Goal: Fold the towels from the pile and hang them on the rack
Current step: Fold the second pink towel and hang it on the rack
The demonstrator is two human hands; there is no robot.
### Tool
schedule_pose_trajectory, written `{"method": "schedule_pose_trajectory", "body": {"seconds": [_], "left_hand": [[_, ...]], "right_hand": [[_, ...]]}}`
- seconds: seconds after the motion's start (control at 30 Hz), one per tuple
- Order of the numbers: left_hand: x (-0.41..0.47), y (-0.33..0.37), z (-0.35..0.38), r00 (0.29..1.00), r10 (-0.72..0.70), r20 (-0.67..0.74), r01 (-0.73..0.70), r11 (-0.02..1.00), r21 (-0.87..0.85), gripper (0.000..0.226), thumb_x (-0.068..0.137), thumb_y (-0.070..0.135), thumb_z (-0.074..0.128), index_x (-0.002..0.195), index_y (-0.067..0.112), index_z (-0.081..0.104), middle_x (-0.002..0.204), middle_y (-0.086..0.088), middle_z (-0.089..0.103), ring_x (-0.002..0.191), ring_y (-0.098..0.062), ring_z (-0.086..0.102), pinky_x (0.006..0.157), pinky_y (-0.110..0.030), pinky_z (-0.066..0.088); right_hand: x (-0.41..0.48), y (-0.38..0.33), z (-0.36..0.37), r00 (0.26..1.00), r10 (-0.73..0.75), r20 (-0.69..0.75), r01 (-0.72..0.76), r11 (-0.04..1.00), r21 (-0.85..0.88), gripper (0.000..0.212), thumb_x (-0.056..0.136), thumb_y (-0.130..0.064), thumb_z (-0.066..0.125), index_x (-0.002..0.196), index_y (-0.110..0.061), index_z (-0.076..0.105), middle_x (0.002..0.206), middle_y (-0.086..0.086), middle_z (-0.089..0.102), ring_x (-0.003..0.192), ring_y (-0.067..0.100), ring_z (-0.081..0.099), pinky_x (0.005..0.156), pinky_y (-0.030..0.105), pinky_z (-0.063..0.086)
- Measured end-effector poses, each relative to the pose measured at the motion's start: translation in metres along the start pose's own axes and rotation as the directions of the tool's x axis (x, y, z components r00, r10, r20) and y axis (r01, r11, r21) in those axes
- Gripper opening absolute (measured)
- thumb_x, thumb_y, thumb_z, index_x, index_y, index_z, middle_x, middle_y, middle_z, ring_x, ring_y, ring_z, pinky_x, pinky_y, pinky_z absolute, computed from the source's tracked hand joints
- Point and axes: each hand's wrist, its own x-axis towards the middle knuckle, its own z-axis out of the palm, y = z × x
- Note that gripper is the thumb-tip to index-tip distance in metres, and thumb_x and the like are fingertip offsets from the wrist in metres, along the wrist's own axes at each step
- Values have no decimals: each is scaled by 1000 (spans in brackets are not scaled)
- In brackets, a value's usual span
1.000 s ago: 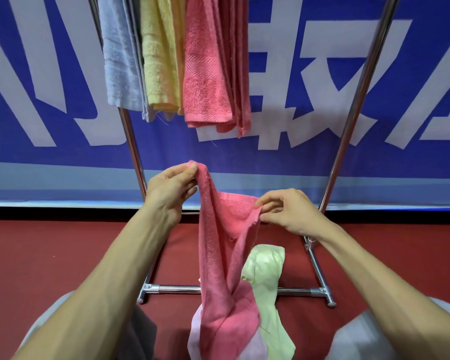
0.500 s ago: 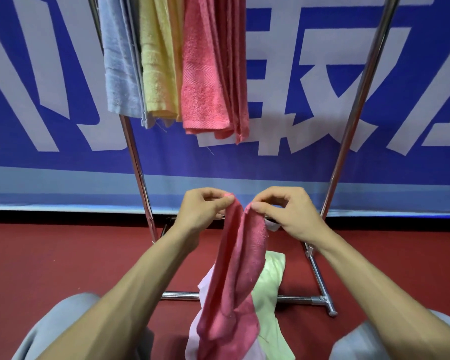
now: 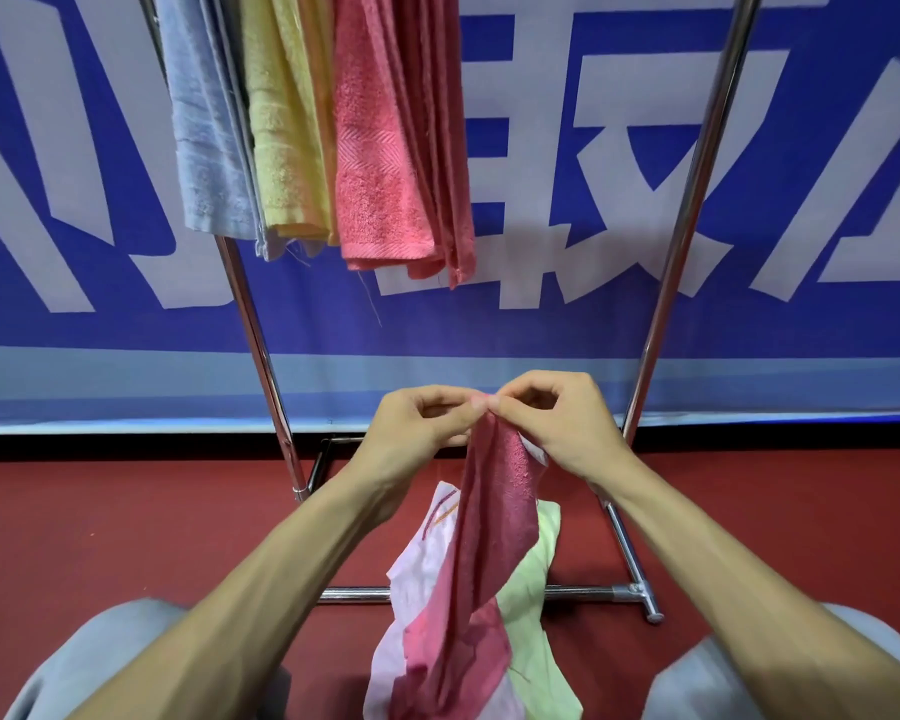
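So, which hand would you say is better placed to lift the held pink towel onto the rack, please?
Probably the right hand: it pinches the held pink towel, as the left hand does, but sits below the free side of the rack, right of the hung towels.

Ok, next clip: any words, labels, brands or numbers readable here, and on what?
Blue banner: large white characters, cut off by the frame's top and partly hidden by the hanging towels; none reads whole, nothing to quote.
Held pink towel, white cloth in the pile: no legible label; the cloth shows only stitched stripes.
Rack: no marking visible.
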Motion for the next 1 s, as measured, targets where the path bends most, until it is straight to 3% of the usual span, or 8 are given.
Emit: {"method": "schedule_pose_trajectory", "body": {"seconds": [0.2,0.33,0.43,0.53,0.6,0.73,0.87,1.0], "left_hand": [[-2,1,1,999,42,-28,-41,998,58,15,84,10,69,96,1,71,92,-12,75,78,-12,70,70,-21,54],[-1,7,-3,999,52,15,-53,997,65,10,89,8,62,90,8,72,87,-8,73,80,-15,67,79,-29,54],[-1,17,-15,992,61,107,-65,997,39,11,90,7,58,86,9,68,79,-4,69,73,-15,63,76,-29,50],[-5,26,-21,969,73,235,-77,997,10,5,85,13,61,82,12,66,73,1,64,68,-13,57,68,-21,46],[-6,28,-23,966,98,240,-109,994,32,4,83,14,64,83,10,66,73,1,64,69,-11,58,68,-18,47],[-5,30,-29,976,135,171,-150,986,77,11,87,3,56,85,7,66,74,2,66,70,-8,59,70,-16,47],[-6,35,-35,975,161,157,-178,978,105,17,89,-2,52,83,7,66,72,3,65,70,-9,58,71,-16,47],[-7,37,-39,972,157,178,-174,981,84,12,87,0,57,82,7,64,70,3,64,68,-9,57,70,-16,46]], "right_hand": [[1,-3,-8,993,-4,118,-3,998,56,7,79,-19,77,79,-12,75,73,-1,73,68,5,63,69,21,50],[6,-2,-22,975,17,223,-26,999,37,10,78,-15,77,86,-9,73,79,0,72,72,6,63,73,22,50],[5,7,-26,928,69,365,-38,995,-93,36,76,-22,79,109,-16,67,104,-3,70,98,5,65,92,30,51],[1,6,-21,815,87,573,-35,994,-102,58,71,-29,79,124,-20,58,122,-7,65,116,5,58,103,26,44],[-1,0,-18,763,100,639,-51,994,-94,42,72,-26,76,111,-17,65,109,-6,69,103,7,63,95,27,48],[-1,3,-11,778,121,616,-32,988,-153,24,72,-32,76,81,-11,68,76,1,62,72,10,53,72,36,43],[0,9,-11,781,152,605,-102,988,-117,11,80,-12,75,76,-16,66,68,-3,64,67,7,55,68,25,44],[0,9,-12,763,153,628,-75,986,-150,6,83,-12,73,86,-7,71,72,-2,66,66,6,55,66,19,45]]}}
